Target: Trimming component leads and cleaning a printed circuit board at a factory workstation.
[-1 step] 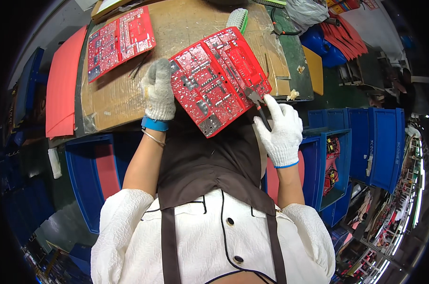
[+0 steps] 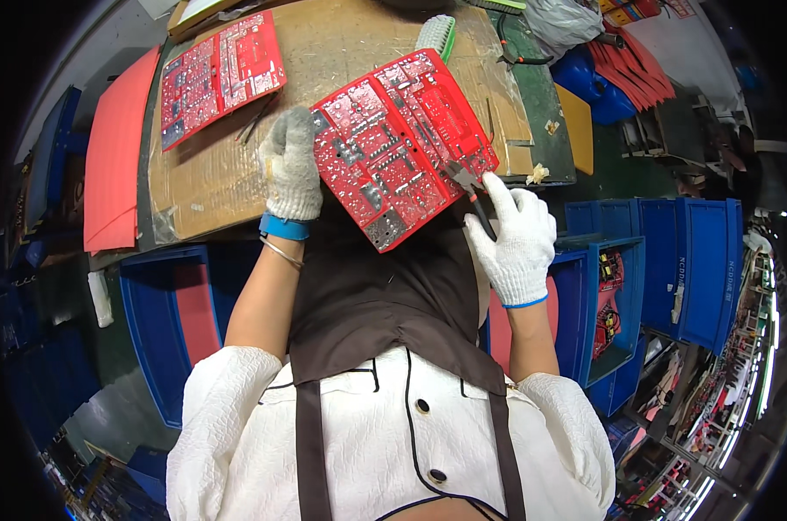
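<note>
In my gloved left hand [image 2: 291, 167] is the left edge of a red circuit board [image 2: 385, 130], its fingers closed round it. The board is tilted above my lap and the table's near edge, its soldered side facing up. My right hand [image 2: 522, 241], in a white glove, is closed on cutting pliers [image 2: 477, 208] with dark and red handles. Their metal jaws lie over the board's lower right part; whether they touch a lead there I cannot tell. A second red circuit board [image 2: 222, 80] rests, solder side up, at the table's far left.
Cardboard [image 2: 211, 187] covers the green table. A green-and-white brush [image 2: 437, 35] lies behind the held board, with another pair of pliers [image 2: 519, 59] at the back right. Red sheets [image 2: 120, 156] hang over the left edge. Blue crates [image 2: 163, 334] stand on both sides of me.
The pliers' jaws have shifted slightly left and away from me over the board. Both hands and the board stay almost where they were.
</note>
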`<state>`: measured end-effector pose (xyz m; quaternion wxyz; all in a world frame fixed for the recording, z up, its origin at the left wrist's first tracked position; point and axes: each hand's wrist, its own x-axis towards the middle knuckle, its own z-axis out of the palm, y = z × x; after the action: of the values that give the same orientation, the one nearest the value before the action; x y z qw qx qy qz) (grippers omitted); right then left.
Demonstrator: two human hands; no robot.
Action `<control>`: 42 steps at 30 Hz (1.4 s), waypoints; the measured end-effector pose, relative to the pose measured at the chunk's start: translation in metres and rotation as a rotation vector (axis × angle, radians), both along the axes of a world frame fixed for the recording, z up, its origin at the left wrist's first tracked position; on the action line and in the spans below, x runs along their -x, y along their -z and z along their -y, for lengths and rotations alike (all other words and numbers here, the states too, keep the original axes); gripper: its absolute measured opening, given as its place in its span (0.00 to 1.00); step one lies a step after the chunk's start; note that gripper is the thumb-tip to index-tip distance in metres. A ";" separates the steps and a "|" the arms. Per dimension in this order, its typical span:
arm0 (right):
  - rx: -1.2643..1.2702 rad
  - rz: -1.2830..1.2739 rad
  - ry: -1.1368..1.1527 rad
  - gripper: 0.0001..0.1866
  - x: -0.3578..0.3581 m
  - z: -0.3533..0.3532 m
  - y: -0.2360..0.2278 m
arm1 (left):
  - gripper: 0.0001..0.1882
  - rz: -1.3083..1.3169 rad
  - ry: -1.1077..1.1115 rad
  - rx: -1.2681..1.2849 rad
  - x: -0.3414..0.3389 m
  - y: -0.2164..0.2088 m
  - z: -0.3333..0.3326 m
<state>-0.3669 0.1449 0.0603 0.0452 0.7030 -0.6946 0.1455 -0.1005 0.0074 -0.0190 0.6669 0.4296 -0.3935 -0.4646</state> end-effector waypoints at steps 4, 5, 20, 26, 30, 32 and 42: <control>0.028 -0.071 -0.019 0.34 -0.003 0.003 0.001 | 0.14 -0.016 -0.017 -0.003 0.001 0.003 0.002; 0.032 -0.074 -0.017 0.34 -0.005 0.005 0.001 | 0.14 -0.029 -0.010 -0.006 0.000 0.004 0.002; -0.020 0.059 -0.016 0.28 -0.007 0.006 0.002 | 0.15 0.011 -0.009 -0.003 0.001 0.002 0.002; -0.112 0.288 0.177 0.29 0.005 0.006 -0.003 | 0.15 -0.018 -0.004 0.014 0.002 0.002 0.001; -0.055 0.080 -0.043 0.33 0.010 -0.011 -0.002 | 0.15 -0.033 0.000 -0.028 -0.002 0.004 0.002; -0.019 0.020 -0.095 0.34 0.008 -0.019 0.000 | 0.15 -0.021 -0.004 -0.035 0.002 -0.002 0.000; 0.054 -0.060 -0.187 0.34 0.010 -0.018 0.004 | 0.14 -0.039 0.002 -0.013 0.001 0.002 0.002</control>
<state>-0.3769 0.1630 0.0560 0.0709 0.7675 -0.6200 0.1467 -0.1013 0.0056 -0.0210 0.6712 0.4241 -0.3779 -0.4762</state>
